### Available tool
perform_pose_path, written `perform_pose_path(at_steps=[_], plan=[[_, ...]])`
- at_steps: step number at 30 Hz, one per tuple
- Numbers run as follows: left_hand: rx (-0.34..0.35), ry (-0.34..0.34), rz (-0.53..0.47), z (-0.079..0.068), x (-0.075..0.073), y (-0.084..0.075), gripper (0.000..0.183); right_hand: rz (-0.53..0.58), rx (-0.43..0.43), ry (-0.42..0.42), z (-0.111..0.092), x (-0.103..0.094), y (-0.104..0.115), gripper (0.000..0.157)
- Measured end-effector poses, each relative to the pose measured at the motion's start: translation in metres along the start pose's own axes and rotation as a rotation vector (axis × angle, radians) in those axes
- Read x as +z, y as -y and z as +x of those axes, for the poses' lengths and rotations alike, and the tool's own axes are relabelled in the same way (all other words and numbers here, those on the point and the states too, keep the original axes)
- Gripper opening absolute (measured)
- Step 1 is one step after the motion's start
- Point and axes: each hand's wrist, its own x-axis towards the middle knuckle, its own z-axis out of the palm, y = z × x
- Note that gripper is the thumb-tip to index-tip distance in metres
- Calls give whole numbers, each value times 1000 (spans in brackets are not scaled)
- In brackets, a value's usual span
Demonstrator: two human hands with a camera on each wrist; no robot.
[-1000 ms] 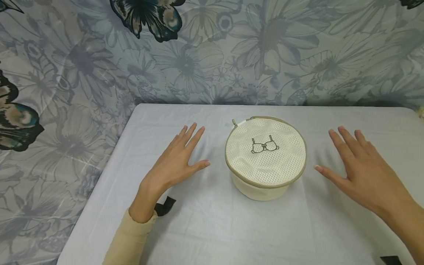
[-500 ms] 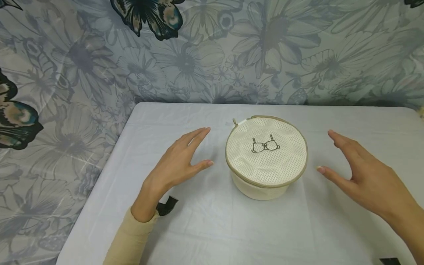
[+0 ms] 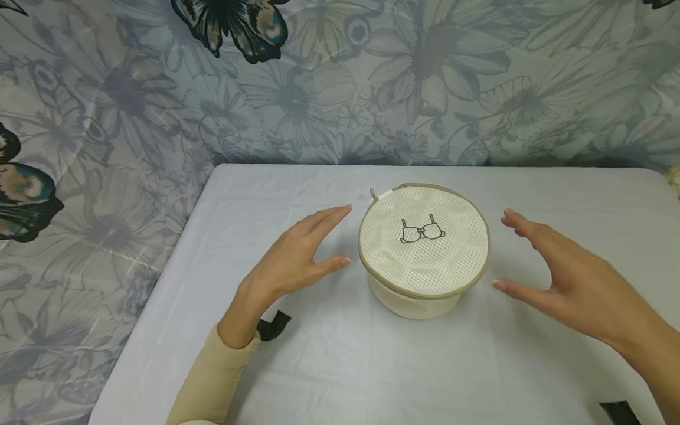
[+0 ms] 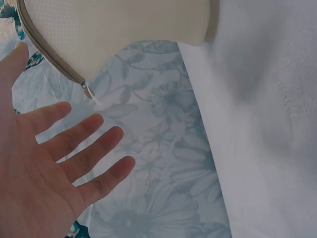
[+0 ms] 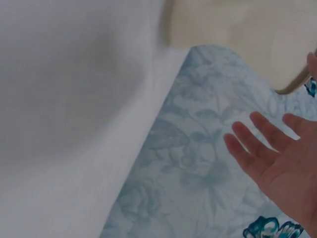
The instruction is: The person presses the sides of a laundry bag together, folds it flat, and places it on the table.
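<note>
The pouch [image 3: 424, 254] stands upright on the table [image 3: 340, 366], between the left hand [image 3: 296, 255] and right hand [image 3: 576, 277], touching neither. Both hands are bare of any hold, fingers loosely extended; cupping its sides evenly looks wisest to me.

Round bag [image 3: 425, 260]: its lid hides the inside from me.
My right arm [image 3: 650, 348]: cut off at the near right corner.
Black strip [image 3: 620, 412]: cut off near me, on the right.
Far butterfly [image 3: 234, 26]: its top is cut off.
</note>
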Motion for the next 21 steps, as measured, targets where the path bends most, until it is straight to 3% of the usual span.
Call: perform_pose_path(at_steps=[10, 21], plan=[[25, 45, -77, 8, 6, -7, 80, 128, -167, -42, 8, 6, 2, 113], [66, 52, -113, 12, 9, -10, 82, 169, -179, -26, 14, 9, 9, 111]])
